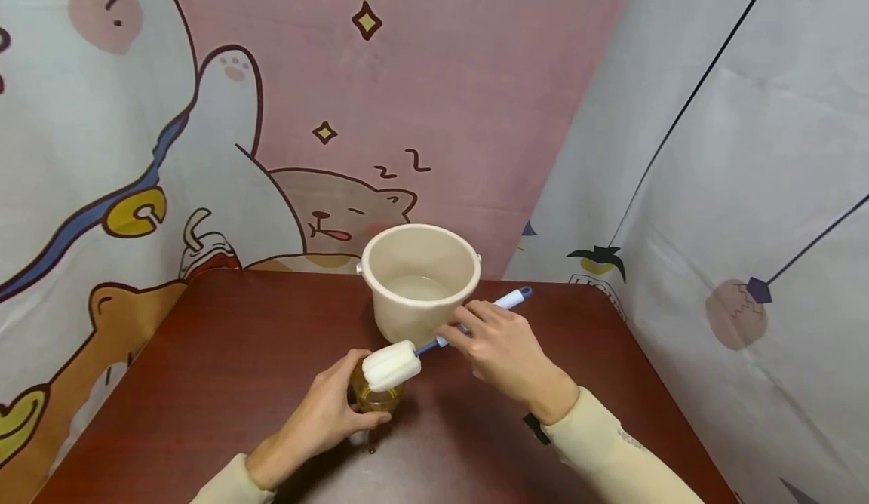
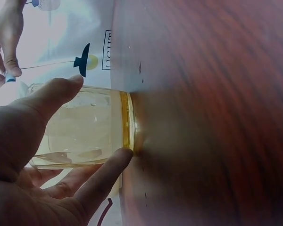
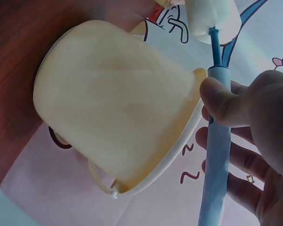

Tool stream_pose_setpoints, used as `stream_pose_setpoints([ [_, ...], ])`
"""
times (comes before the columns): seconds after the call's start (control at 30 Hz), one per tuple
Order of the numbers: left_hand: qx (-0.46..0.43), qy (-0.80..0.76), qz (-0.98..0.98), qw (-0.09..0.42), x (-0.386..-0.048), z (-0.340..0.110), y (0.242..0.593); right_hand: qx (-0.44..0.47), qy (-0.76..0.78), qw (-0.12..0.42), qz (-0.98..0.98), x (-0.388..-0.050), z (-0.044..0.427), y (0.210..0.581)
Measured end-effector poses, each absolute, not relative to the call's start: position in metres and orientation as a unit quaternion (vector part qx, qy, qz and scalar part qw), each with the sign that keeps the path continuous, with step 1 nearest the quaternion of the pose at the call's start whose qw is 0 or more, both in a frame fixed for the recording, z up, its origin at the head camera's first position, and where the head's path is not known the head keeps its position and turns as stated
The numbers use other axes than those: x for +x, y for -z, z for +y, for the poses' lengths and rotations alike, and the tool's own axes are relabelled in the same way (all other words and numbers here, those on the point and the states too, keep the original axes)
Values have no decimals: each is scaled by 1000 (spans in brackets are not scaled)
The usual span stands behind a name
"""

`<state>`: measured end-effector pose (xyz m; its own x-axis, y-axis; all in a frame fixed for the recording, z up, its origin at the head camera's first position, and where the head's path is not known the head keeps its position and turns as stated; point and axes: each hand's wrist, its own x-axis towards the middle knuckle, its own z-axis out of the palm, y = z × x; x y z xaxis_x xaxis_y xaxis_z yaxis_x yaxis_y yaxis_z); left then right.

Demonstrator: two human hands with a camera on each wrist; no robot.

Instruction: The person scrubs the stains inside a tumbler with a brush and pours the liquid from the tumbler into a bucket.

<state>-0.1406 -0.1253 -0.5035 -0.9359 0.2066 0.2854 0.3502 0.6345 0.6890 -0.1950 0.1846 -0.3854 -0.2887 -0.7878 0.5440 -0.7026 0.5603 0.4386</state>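
Note:
In the head view my left hand (image 1: 333, 402) grips an amber-tinted drinking glass (image 1: 380, 402) standing on the table. The left wrist view shows the thumb and fingers around the clear wall of the glass (image 2: 85, 125). My right hand (image 1: 498, 349) holds the blue handle of a sponge bottle brush (image 1: 391, 366). The white sponge head is just above the mouth of the glass; whether it touches the rim I cannot tell. In the right wrist view, thumb and fingers wrap the brush handle (image 3: 218, 141). A cream bucket (image 1: 421, 315) with water inside stands behind both hands.
The reddish-brown table (image 1: 258, 353) carries the bucket and the glass. A few small drops (image 1: 372, 451) lie near the glass. Behind the table hangs a cartoon-printed cloth (image 1: 462, 96), with a pale one at the right. The bucket's handle (image 3: 98, 179) hangs down its side.

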Motion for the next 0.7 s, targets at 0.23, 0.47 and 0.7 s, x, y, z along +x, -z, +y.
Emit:
stream_pose_setpoints([
  [0.23,-163,398,-898,99,-141,-126,504,477,66,381,-789,-195,174,384],
  [0.47,-152,397,-901,83,-141,-126,504,488,93,388,-776,-196,166,383],
  [0.7,-149,397,-903,70,-143,-125,503,498,115,393,-765,-194,157,381],
])
